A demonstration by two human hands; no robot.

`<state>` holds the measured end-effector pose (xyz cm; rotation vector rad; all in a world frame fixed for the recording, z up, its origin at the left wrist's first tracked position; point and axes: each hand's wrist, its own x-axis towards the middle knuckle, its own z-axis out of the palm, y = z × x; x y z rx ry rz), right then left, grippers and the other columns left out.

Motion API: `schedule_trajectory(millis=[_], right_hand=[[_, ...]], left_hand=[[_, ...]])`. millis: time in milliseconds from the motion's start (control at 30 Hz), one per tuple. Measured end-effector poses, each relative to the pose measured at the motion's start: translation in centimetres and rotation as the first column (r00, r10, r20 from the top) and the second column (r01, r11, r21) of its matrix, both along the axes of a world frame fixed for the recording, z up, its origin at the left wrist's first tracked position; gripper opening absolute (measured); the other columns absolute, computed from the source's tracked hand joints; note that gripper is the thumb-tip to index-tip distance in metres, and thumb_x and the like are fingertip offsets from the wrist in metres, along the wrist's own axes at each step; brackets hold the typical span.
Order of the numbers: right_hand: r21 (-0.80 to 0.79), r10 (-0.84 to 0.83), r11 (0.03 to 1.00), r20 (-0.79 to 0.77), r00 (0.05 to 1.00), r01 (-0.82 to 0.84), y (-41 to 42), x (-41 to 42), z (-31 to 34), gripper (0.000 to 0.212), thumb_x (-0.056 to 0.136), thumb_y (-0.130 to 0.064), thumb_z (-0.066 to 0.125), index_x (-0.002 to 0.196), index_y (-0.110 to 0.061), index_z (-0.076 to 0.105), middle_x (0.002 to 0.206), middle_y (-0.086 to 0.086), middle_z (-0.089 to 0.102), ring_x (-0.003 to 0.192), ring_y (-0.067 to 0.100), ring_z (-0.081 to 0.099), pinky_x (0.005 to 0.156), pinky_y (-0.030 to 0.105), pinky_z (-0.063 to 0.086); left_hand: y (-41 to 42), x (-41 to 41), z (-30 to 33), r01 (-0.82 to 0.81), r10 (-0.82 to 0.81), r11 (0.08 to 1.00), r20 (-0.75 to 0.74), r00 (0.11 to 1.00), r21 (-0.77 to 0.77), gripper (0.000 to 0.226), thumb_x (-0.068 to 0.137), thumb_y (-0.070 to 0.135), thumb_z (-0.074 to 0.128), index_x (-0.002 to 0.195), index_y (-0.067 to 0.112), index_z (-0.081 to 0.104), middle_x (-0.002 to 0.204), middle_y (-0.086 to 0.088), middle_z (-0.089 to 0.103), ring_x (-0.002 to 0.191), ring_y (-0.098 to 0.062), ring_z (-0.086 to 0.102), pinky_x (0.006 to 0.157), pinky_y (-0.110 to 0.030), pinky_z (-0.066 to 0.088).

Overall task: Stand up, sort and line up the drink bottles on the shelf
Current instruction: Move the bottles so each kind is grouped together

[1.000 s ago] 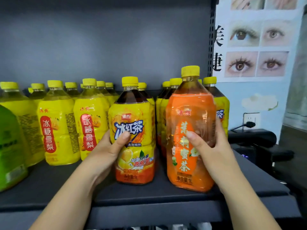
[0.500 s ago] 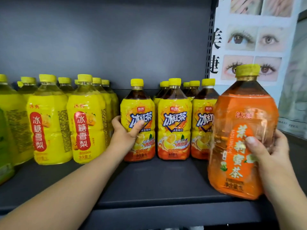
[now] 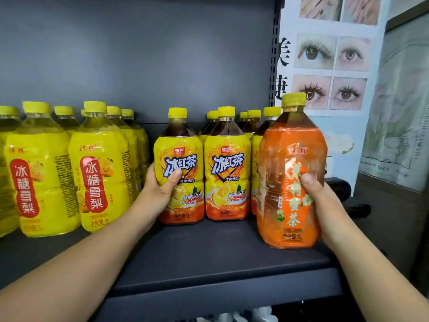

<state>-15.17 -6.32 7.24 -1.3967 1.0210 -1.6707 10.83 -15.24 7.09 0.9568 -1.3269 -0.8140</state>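
Right now the right hand (image 3: 325,205) is wrapped around the orange tea bottle (image 3: 291,182), thumb across the label. Bottle is upright, long axis vertical, base on or just above the shelf (image 3: 209,259) near the front right edge; can't tell which. Left hand (image 3: 160,191) grips the leftmost front iced tea bottle (image 3: 178,168), also upright. Orange bottle sits forward of the iced tea row, overlapping the third one, so my read: it goes right of that row; right hand is nearer.
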Motion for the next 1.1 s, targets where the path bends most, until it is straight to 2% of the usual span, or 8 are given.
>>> schedule_trajectory(millis=[200,333,400,533,633,767,933,1100], right_hand=[[0.032,-0.038,0.999,0.006,0.999,0.038,-0.2,1.0,0.3,0.108,0.022,-0.076,0.074,0.116,-0.029,0.053,0.112,0.004,0.067,0.095,0.021,0.068,0.083,0.041,0.053],[0.000,-0.076,0.997,0.064,0.995,0.076,1.2,2.1,0.4,0.064,0.052,-0.052,0.067,0.109,-0.025,0.056,0.103,0.004,0.067,0.089,0.019,0.066,0.081,0.039,0.053],[-0.005,-0.063,0.998,0.076,0.995,0.063,2.4,2.9,0.5,0.059,0.051,-0.051,0.063,0.105,-0.027,0.056,0.097,0.001,0.069,0.084,0.017,0.067,0.075,0.035,0.053],[-0.002,0.130,0.991,0.093,0.987,-0.130,5.4,6.3,0.4,0.058,0.046,-0.055,0.068,0.097,-0.029,0.058,0.087,-0.004,0.073,0.074,0.010,0.071,0.065,0.028,0.054],[-0.017,0.345,0.938,-0.004,0.938,-0.345,7.3,10.2,-0.6,0.082,0.039,-0.080,0.066,0.105,-0.033,0.060,0.102,-0.006,0.072,0.090,0.011,0.069,0.077,0.033,0.055],[0.078,0.656,0.753,-0.030,0.754,-0.653,9.1,15.7,-1.2,0.101,0.042,-0.092,0.046,0.125,-0.034,0.055,0.130,-0.009,0.057,0.122,0.009,0.052,0.105,0.041,0.040],[-0.044,0.567,0.786,-0.347,0.747,-0.617,10.4,22.1,-1.7,0.015,0.086,-0.049,0.048,0.086,-0.044,0.062,0.097,-0.023,0.068,0.103,-0.002,0.059,0.101,0.030,0.042],[-0.302,0.303,0.770,-0.603,0.738,-0.562,12.2,32.2,-3.2,0.008,0.085,-0.026,0.063,0.079,-0.026,0.068,0.077,-0.015,0.068,0.081,0.006,0.060,0.075,0.019,0.040]], left_hand=[[1.3,0.0,0.6,-0.015,0.008,0.997,0.090,0.996,0.071,0.092,0.060,0.061,0.056,0.140,0.026,0.027,0.134,-0.005,0.050,0.118,-0.027,0.052,0.101,-0.051,0.041],[5.6,-1.0,1.3,-0.286,0.302,0.952,0.167,0.939,-0.112,0.086,0.081,0.047,0.057,0.147,0.019,0.010,0.152,0.001,0.023,0.139,-0.016,0.023,0.113,-0.029,0.022],[9.5,-2.4,1.0,-0.091,0.126,0.976,0.169,0.978,-0.199,0.087,0.076,0.046,0.062,0.146,0.022,0.016,0.144,0.010,0.030,0.131,-0.001,0.029,0.104,-0.012,0.025],[15.7,-4.6,-0.8,0.262,-0.242,0.963,0.233,0.942,-0.061,0.107,0.037,0.075,0.072,0.130,0.051,0.025,0.129,0.031,0.045,0.119,0.012,0.044,0.098,-0.018,0.041],[18.6,-3.6,-1.8,0.031,-0.026,0.975,0.024,0.999,-0.220,0.087,0.040,0.056,0.074,0.117,0.050,0.034,0.111,0.032,0.055,0.102,0.011,0.057,0.084,-0.016,0.051],[23.4,1.3,-3.3,-0.354,0.309,0.892,-0.190,0.932,-0.282,0.089,0.036,0.076,0.070,0.115,0.044,0.047,0.106,0.018,0.066,0.097,-0.003,0.063,0.075,-0.025,0.054],[29.6,9.3,-3.9,-0.662,0.625,0.691,-0.220,0.749,-0.290,0.075,0.046,0.066,0.071,0.114,0.041,0.051,0.102,0.020,0.067,0.091,0.000,0.064,0.073,-0.021,0.053],[37.2,18.5,-4.5,-0.850,0.830,0.444,-0.227,0.510,-0.284,0.093,0.044,0.074,0.068,0.124,0.032,0.048,0.108,0.011,0.063,0.089,0.000,0.063,0.073,-0.024,0.054]])
